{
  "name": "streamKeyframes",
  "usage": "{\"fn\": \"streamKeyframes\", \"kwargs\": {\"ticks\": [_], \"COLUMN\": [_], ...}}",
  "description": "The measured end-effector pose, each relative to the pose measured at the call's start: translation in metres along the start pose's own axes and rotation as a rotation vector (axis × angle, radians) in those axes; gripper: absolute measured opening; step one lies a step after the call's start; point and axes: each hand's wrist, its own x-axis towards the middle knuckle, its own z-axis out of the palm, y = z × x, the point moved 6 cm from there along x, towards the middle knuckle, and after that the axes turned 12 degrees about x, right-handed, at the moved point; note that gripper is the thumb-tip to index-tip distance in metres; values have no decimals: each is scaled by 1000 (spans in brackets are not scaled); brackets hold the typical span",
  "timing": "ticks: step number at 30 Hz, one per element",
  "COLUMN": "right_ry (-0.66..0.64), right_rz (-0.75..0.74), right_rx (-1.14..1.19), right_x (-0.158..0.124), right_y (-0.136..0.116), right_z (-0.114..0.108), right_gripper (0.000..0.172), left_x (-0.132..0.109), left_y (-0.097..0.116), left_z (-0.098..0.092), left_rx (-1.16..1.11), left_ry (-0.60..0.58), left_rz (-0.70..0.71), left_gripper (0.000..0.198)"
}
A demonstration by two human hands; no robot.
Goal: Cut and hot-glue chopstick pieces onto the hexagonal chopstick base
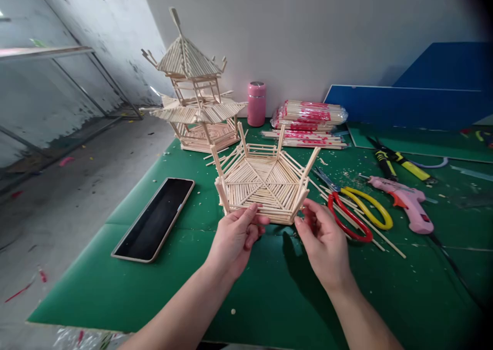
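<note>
A six-sided base made of wooden sticks point(265, 183), with upright posts at its corners and low railings, is held slightly tilted over the green table. My left hand point(236, 234) pinches its near edge at the left, thumb on top and fingers curled beneath. At the near right corner, my right hand point(321, 234) grips the base between thumb and fingers. Behind it to the left stands a tiered stick pagoda point(192, 98) with a pointed roof.
The green table point(154, 298) bears a phone point(154, 219) at left, scissors point(346, 203), loose sticks point(379, 232), a pink glue gun point(408, 198) and pliers point(400, 160) at right. Behind are a pink bottle point(257, 103) and wrapped stick bundles point(308, 116).
</note>
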Motion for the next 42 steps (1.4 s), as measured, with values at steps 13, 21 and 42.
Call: {"fn": "streamKeyframes", "kwargs": {"ticks": [13,21,42], "right_ry": [-20,-28,-24], "right_rz": [-125,-133,-109], "right_rx": [-174,-218,-232], "right_x": [0,-1,-3], "right_y": [-5,-7,-2], "right_z": [3,4,2], "right_gripper": [30,28,29], "left_x": [-2,-2,-3], "left_y": [2,0,-2], "left_z": [-1,0,2], "left_rx": [126,93,55], "left_ry": [64,61,-4], "left_rz": [4,2,-23], "left_gripper": [23,22,28]}}
